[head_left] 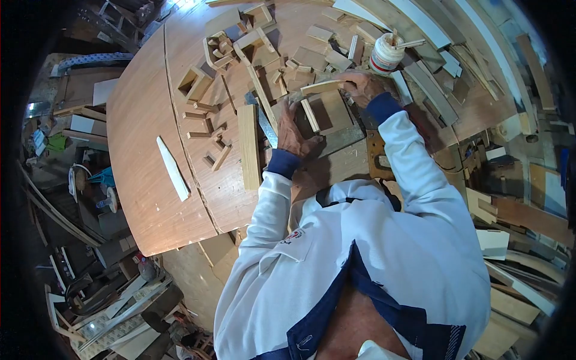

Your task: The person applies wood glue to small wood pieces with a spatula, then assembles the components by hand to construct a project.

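Note:
My right hand (pixel 362 89) is closed on the right end of a thin wooden strip (pixel 319 89), which lies along the far edge of a flat wooden board (pixel 336 113). A short wooden piece (pixel 309 115) rests near the board's left side. My left hand (pixel 293 133) lies beside it with the thumb spread from the fingers, on or by a grey slab (pixel 345 139) under the board. Just left of that hand run a long narrow wooden strip (pixel 259 84), a metal strip (pixel 267 126) and a wide light plank (pixel 248 147).
Small joined wooden frames (pixel 195 84) and offcuts cover the far side of the tabletop (pixel 141 114). A white jar (pixel 387 54) with sticks in it stands beyond my right hand. A pointed white strip (pixel 172 168) lies at the left. Scrap wood crowds the floor on both sides.

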Motion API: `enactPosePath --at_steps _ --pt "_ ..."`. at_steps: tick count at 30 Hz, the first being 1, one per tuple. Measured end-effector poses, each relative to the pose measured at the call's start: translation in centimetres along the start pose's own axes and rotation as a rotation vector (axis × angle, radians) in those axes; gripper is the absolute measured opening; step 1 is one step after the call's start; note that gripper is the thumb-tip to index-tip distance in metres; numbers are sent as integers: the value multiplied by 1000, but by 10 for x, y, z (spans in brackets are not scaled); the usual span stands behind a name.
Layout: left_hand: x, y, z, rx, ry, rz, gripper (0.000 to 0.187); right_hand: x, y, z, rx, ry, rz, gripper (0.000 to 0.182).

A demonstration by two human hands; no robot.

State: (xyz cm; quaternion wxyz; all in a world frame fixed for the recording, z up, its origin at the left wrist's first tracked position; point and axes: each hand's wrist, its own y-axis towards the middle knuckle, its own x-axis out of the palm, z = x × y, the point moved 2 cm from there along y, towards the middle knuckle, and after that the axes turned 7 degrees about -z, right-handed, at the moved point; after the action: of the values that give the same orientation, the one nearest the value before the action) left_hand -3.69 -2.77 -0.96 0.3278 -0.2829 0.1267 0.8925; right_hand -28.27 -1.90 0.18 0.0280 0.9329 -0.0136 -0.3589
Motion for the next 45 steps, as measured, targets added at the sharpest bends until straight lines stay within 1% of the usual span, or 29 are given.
enactPosePath --at_steps 3,6,8,9,11,14,18,20,21,23,26,29,32,35,39,42,44,45 --pt "0 0 2 7 8 -3 125 -1 0 1 -39 -34 -1 26" --pt "-2 1 4 18 32 -2 125 -2 -1 -3 -49 27 -40 26" --pt "-2 2 4 25 49 -12 124 -3 -1 -4 -85 -31 -47 26" --pt "-3 2 6 25 48 -15 124 -3 -1 -4 -82 -31 -46 26" --pt "-5 2 11 1 144 -15 125 -3 -2 -4 -34 -80 -99 27" --pt "-3 2 6 -11 76 -29 126 -2 -2 0 -39 -113 -88 28" --pt "-4 5 7 0 114 -41 127 2 -1 3 -56 -164 -63 25" --pt "-2 5 3 1 126 -54 129 5 0 6 -140 -216 -30 21" --pt "-2 6 2 2 126 -55 129 8 0 6 -139 -216 -28 21" --pt "-3 7 0 -23 100 -83 130 12 -1 7 -136 -259 53 17" --pt "-4 7 2 -22 168 -82 130 8 1 0 -104 -256 -7 18" --pt "-4 8 2 -24 164 -80 131 5 1 -6 -127 -274 -55 18" --pt "-5 10 2 -67 163 -104 131 2 -1 -12 -172 -300 -35 18" --pt "-5 12 6 -24 207 -83 132 9 3 -5 -191 -348 -73 15" --pt "-4 14 -6 7 173 -109 131 12 3 -3 -181 -356 -70 14" --pt "-5 19 -9 59 91 -125 132 10 -3 -8 -140 -376 -65 16" --pt "-6 22 -9 126 -34 -135 133 11 -7 -8 -134 -378 -1 17" --pt "-7 23 -9 129 -33 -138 133 14 -7 -5 -132 -378 2 17"
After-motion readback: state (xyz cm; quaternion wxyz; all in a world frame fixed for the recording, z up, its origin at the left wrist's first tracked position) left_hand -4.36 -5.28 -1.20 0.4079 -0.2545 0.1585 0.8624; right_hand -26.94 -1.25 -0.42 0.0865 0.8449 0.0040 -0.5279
